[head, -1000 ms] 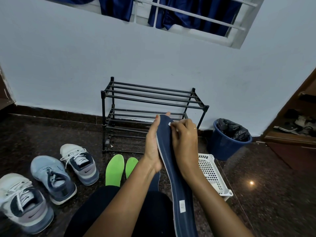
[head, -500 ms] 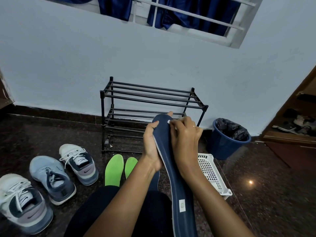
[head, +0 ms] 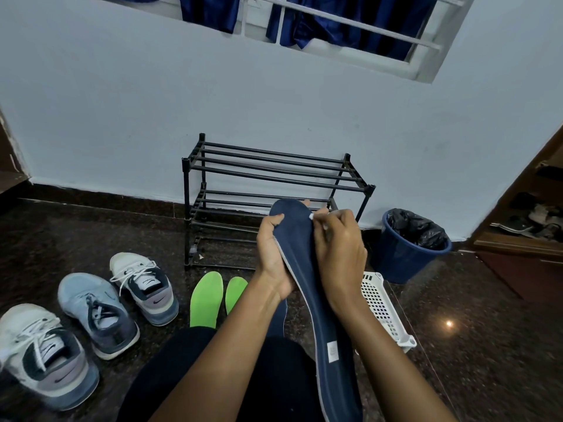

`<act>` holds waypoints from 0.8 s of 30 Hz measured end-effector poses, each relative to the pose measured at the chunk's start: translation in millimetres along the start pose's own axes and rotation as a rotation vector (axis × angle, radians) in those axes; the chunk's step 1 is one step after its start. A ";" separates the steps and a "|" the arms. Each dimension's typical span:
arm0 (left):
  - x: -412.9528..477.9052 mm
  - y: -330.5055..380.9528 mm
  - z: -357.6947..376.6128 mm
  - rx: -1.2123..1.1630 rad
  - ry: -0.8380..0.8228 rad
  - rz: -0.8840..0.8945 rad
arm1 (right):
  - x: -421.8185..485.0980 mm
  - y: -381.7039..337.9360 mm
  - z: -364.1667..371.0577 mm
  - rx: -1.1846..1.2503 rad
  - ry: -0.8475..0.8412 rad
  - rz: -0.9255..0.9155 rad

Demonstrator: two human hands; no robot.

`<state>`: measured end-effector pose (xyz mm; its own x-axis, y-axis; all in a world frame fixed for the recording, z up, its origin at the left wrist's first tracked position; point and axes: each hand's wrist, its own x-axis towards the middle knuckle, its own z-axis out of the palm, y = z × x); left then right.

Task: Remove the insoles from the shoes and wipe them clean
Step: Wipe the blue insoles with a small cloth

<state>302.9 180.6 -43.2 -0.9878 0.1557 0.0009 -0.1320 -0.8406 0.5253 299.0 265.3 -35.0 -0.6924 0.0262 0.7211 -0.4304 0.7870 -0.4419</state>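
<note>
A long navy insole stands upright in front of me, toe end up, a small white label near its heel. My left hand grips its left edge, thumb on the front and fingers behind. My right hand presses a small white wipe against the insole's upper right edge with curled fingers. Two green insoles lie on the floor beside my knee. Part of another navy insole shows behind my left wrist. Three sneakers stand on the floor at the left.
A black metal shoe rack stands against the wall ahead. A blue bin with a black liner sits to its right. A white perforated basket lies on the dark floor beside my right arm. A wooden cabinet is at far right.
My right hand and the wipe have shifted slightly along the top of the navy insole. My left thumb has moved up on its front. The insole stays upright.
</note>
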 end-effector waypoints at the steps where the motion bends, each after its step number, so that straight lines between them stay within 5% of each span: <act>1: -0.1 -0.2 0.2 -0.005 -0.009 0.000 | -1.0 -0.4 0.9 -0.002 -0.007 -0.005; 7: -0.9 1.3 1.2 0.003 -0.019 0.009 | -19.4 0.7 2.5 0.029 -0.128 -0.056; 19: -5.0 2.0 2.3 0.023 0.054 0.004 | -1.6 -2.4 4.2 0.100 -0.011 0.074; 24: -4.7 4.4 1.6 0.014 0.004 0.003 | -8.0 -4.0 3.2 0.095 -0.086 -0.010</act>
<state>307.1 177.0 -39.5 -0.9885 0.1512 -0.0015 -0.1284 -0.8338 0.5369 304.4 259.9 -40.7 -0.7333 -0.0374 0.6789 -0.4877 0.7247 -0.4868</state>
